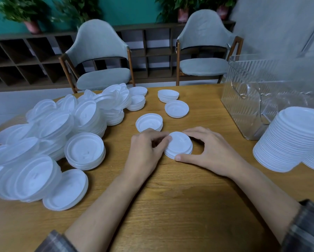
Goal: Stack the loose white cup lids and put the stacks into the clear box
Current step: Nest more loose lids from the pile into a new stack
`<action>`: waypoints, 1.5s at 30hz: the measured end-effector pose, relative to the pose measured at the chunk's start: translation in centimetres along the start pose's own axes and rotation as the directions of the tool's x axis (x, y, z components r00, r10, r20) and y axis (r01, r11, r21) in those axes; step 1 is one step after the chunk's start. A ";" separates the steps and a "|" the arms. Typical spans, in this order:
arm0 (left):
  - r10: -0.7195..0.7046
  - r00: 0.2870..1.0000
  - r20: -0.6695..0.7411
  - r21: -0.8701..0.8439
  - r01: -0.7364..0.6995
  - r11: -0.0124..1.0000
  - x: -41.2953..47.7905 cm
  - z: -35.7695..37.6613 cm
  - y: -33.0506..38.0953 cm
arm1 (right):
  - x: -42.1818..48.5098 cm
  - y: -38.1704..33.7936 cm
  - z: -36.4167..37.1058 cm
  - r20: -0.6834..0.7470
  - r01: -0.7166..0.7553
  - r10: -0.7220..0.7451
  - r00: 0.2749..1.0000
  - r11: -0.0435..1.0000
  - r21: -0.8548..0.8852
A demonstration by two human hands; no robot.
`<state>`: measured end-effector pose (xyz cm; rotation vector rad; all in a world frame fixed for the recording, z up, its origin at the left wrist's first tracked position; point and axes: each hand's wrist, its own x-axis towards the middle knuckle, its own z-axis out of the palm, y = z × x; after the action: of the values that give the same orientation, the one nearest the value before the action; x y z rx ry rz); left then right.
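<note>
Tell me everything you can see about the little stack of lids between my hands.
The stack is a few thin, round, white plastic lids, nested, apparently top side up, sitting flat on the wooden table. The left hand pinches its left edge with fingertips; the right hand curls round its right side, thumb at the front rim.
</note>
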<state>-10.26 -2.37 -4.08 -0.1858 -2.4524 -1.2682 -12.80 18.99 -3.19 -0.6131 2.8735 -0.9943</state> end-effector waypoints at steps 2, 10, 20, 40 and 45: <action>0.025 1.000 0.005 0.028 -0.025 0.999 0.0 -0.1 -0.1 | 0.0 -0.1 0.0 -0.001 -0.009 0.009 1.000 1.000 0.000; 0.171 0.980 -0.105 0.338 -0.127 0.933 1.4 -2.3 -1.9 | -0.3 -0.7 0.0 -0.012 -0.033 0.033 0.999 0.999 -0.001; 0.146 0.989 -0.028 0.361 -0.126 0.924 1.4 -2.1 -2.3 | -0.7 -1.2 0.1 -0.018 -0.025 0.025 1.000 1.000 0.006; -0.198 0.980 0.038 -0.381 0.197 0.903 0.9 -1.9 1.4 | -0.4 -0.8 0.5 -0.066 -0.030 0.031 0.997 0.999 0.016; -0.217 0.971 0.105 -0.233 0.236 0.944 0.8 -1.6 0.8 | -0.3 -0.5 0.6 -0.062 -0.058 0.061 0.996 0.997 0.050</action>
<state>-10.35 -3.21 -2.36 -0.0159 -2.4311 -1.6928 -12.21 18.37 -3.42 -0.4979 2.8943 -1.0897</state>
